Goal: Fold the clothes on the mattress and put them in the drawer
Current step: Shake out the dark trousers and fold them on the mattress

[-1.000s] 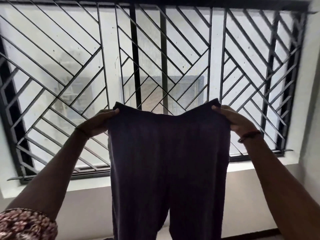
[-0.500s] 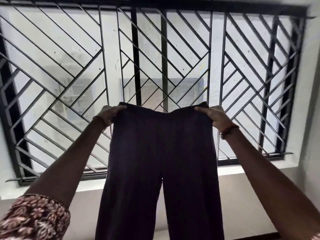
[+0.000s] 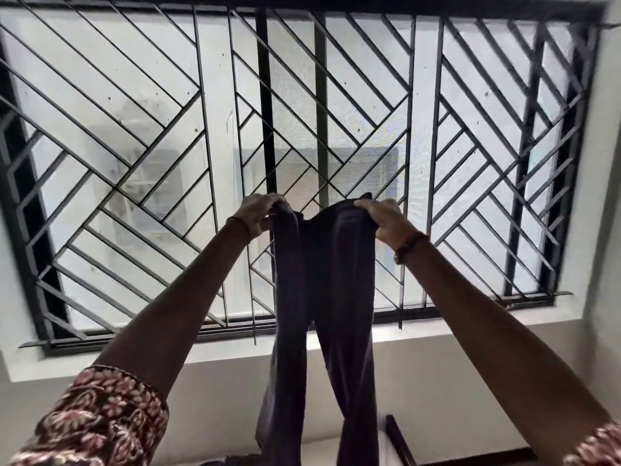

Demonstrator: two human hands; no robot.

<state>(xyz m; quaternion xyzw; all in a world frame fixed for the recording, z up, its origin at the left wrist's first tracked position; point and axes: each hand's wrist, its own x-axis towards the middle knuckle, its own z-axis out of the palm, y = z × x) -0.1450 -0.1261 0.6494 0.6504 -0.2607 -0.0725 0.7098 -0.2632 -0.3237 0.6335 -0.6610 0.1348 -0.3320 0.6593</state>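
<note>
- Floral sleeve [image 3: 97,422] at 7 o'clock, both arms raised.
- Dark purple trousers [image 3: 322,297] hang at centre, legs trailing to 6 o'clock.
- Left hand [image 3: 258,213] and right hand [image 3: 386,218] sit close together, each grip clutching a waistband corner.
- Black window grille [image 3: 134,129] behind.

No readable text, label, brand, number or sign is noted. Nothing legible is carried by the dark trousers [image 3: 322,280], the patterned sleeve [image 3: 100,422] or the window grille [image 3: 266,95].
</note>
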